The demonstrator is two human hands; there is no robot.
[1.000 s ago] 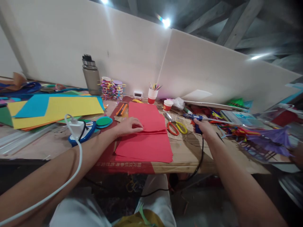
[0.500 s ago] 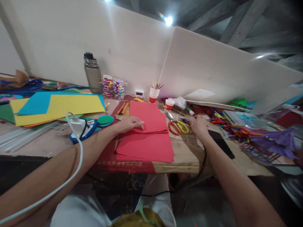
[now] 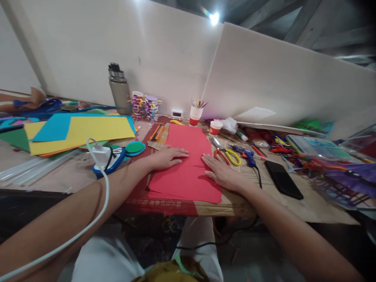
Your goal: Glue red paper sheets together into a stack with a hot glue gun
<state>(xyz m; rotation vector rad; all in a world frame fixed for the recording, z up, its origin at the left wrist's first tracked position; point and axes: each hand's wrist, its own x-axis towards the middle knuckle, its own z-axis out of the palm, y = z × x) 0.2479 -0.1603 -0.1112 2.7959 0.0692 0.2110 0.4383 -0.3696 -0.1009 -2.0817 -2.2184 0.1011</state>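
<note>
Red paper sheets [image 3: 188, 139] lie flat in front of me, the upper ones overlapping a lower red stack [image 3: 185, 184]. My left hand [image 3: 169, 157] rests on their left side, fingers stretched out. On the right edge lies my right hand [image 3: 221, 172], flat with its fingers spread. Neither hand holds anything. Just beyond my right hand are scissors [image 3: 226, 154] with one orange and one yellow handle. A blue glue gun [image 3: 249, 157] with a black cord lies to their right. An orange utility knife [image 3: 157, 133] sits left of the paper.
At left are yellow paper [image 3: 100, 129], a blue device with a white plug [image 3: 101, 152] and clear tubes [image 3: 32, 172]. Behind stand a bottle [image 3: 120, 94], a cup of pencils [image 3: 196, 115] and a small cup [image 3: 215, 127]. A black phone [image 3: 283, 179] lies at right.
My right hand has come left from beside the glue gun onto the red paper's right edge, uncovering the glue gun. My left hand stays on the paper, its fingers more stretched out.
</note>
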